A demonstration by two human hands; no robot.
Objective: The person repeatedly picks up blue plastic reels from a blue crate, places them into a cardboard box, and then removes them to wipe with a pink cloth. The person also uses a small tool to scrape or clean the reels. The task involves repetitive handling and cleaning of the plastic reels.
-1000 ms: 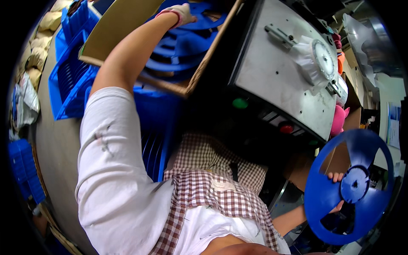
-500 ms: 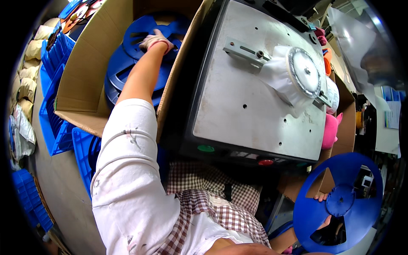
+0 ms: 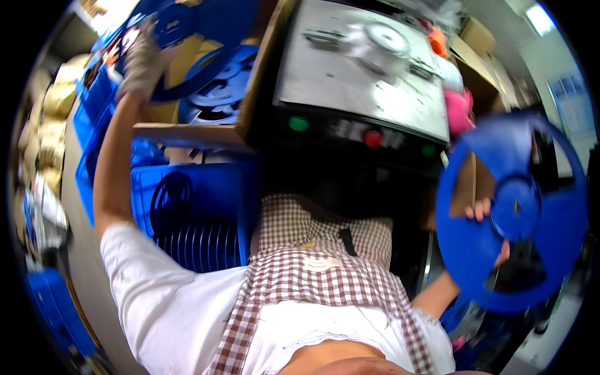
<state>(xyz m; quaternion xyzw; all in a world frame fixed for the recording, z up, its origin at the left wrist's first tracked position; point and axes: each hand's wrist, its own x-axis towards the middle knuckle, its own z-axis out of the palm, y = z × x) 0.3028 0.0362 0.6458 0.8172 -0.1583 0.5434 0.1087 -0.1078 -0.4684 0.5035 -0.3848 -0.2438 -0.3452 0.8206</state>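
Observation:
My left hand (image 3: pixel 142 65), in a light glove, is closed on the edge of a blue plastic reel disc (image 3: pixel 225 25) with cut-out windows. That disc is raised and tilted above the open cardboard box (image 3: pixel 187 130); other blue discs (image 3: pixel 219 94) lie inside the box. Out to the right, my right hand (image 3: pixel 479 209) grips a second blue reel disc (image 3: pixel 515 206) near its hub. Fingers show through one of its windows, and the disc covers most of that hand. Blur softens the left hand and its disc.
Ahead stands a machine with a metal top plate (image 3: pixel 312 87), a green button (image 3: pixel 298 123) and a red button (image 3: pixel 373 139). A round fixture wrapped in clear film (image 3: pixel 378 47) sits on it. Below the cardboard box, a blue crate (image 3: pixel 147 181) holds several black reels. Something pink (image 3: pixel 459 109) is beside the machine.
My left hand has come up out of the cardboard box and to the left, now with a blue reel disc in it. My right hand keeps its disc, now higher in view. The view has shifted.

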